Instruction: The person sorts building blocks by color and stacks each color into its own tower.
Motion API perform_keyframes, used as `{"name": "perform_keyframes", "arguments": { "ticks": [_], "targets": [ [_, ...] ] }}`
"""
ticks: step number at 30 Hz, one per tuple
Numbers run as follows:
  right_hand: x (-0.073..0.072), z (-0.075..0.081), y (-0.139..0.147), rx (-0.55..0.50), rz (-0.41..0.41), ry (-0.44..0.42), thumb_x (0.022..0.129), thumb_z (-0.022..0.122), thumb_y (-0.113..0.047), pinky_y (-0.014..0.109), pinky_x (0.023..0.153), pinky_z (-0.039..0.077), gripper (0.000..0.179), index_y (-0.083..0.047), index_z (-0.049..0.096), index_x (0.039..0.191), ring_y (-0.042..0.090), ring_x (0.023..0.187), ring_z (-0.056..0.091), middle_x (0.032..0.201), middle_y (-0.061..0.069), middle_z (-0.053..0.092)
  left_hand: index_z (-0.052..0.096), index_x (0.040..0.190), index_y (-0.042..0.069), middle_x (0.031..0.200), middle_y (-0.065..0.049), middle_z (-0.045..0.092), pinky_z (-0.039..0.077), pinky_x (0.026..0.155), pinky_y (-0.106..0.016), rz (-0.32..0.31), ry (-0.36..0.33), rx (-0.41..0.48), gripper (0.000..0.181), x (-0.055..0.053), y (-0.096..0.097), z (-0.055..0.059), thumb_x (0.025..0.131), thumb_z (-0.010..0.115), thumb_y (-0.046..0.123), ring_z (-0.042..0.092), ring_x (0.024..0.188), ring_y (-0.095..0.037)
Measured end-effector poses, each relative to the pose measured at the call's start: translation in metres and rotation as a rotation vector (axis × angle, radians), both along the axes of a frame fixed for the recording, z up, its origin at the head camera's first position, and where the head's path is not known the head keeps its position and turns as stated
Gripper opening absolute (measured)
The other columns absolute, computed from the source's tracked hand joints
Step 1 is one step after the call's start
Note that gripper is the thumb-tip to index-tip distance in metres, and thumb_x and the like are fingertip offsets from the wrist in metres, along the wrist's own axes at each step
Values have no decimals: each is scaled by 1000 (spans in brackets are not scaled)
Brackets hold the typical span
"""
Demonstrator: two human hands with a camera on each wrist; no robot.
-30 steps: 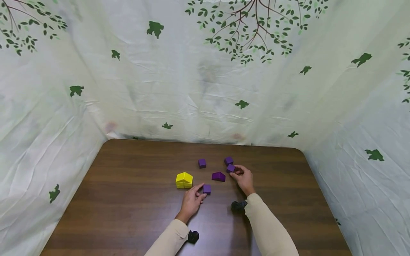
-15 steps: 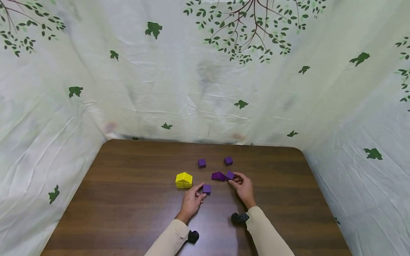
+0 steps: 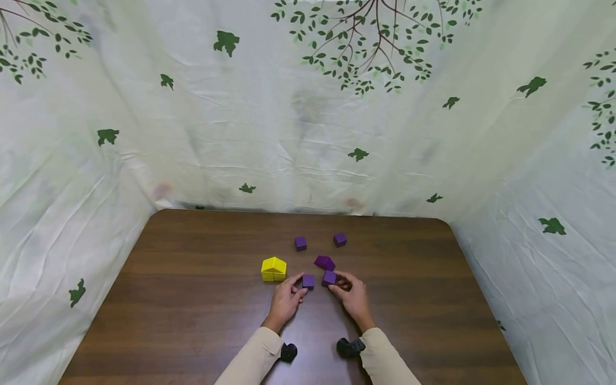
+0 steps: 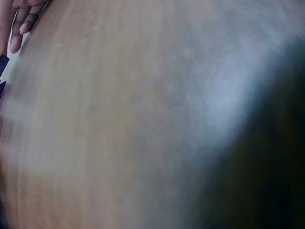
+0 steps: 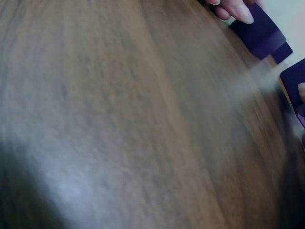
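Note:
In the head view, my left hand (image 3: 285,299) holds a purple cube (image 3: 308,282) on the table between thumb and forefinger. To its right, my right hand (image 3: 353,299) pinches a second purple cube (image 3: 329,278), with a small gap between the two cubes. Just behind them lies a darker purple roof-shaped block (image 3: 324,262). In the right wrist view, left-hand fingertips (image 5: 240,10) touch a purple cube (image 5: 257,32), while the right hand's cube (image 5: 293,80) shows at the edge. The left wrist view catches only some fingers and purple corners at its left edge.
Two more purple cubes stand farther back, one on the left (image 3: 300,244) and one on the right (image 3: 340,239). A yellow house-shaped stack of blocks (image 3: 274,269) sits left of my left hand. Leaf-printed cloth (image 3: 289,123) hangs around the brown table (image 3: 192,299).
My right hand has brought its purple cube forward and left, from beside the back right cube, past the roof-shaped block, to near the left hand's cube. The left hand stays in place.

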State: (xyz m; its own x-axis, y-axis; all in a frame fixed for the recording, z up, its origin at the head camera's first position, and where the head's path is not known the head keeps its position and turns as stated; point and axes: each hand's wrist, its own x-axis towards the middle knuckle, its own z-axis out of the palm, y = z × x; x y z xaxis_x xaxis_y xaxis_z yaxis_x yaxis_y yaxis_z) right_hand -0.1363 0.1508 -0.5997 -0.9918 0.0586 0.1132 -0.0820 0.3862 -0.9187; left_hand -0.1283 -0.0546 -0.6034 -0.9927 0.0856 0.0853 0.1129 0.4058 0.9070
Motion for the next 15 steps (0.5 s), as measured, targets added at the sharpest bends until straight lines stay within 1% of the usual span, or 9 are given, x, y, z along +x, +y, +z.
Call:
{"name": "perform_keyframes", "arguments": {
  "ticks": [4, 8, 12, 15],
  "targets": [
    [0, 1, -3, 54, 50, 25, 77, 81, -11, 27, 73, 52, 36, -4, 71, 110, 19, 83, 63, 93, 10, 69, 59, 128, -1, 67, -2, 58, 49, 52, -20, -3, -2, 1, 43, 0, 0, 1, 86, 70, 2, 59, 52, -7],
    [-1, 2, -6, 118, 90, 32, 77, 81, -13, 31, 76, 53, 35, -5, 71, 111, 22, 87, 64, 101, 10, 70, 59, 128, -1, 67, -2, 59, 49, 52, -20, 0, -8, -3, 43, -1, -1, 1, 86, 70, 2, 58, 52, -7],
    [-3, 3, -9, 178, 124, 34, 78, 80, -15, 35, 79, 51, 35, -8, 72, 112, 22, 88, 63, 101, 9, 69, 59, 128, -1, 66, -2, 58, 49, 52, -21, 8, -23, 2, 43, -1, 0, 1, 86, 70, 2, 58, 52, -6],
    [-5, 2, -10, 193, 142, 19, 79, 80, -16, 36, 80, 50, 35, -10, 72, 113, 21, 89, 61, 99, 7, 68, 59, 128, -1, 67, -2, 56, 50, 53, -21, 10, -25, 2, 43, 0, 1, 2, 86, 70, 2, 58, 53, -6]
  ]
}}
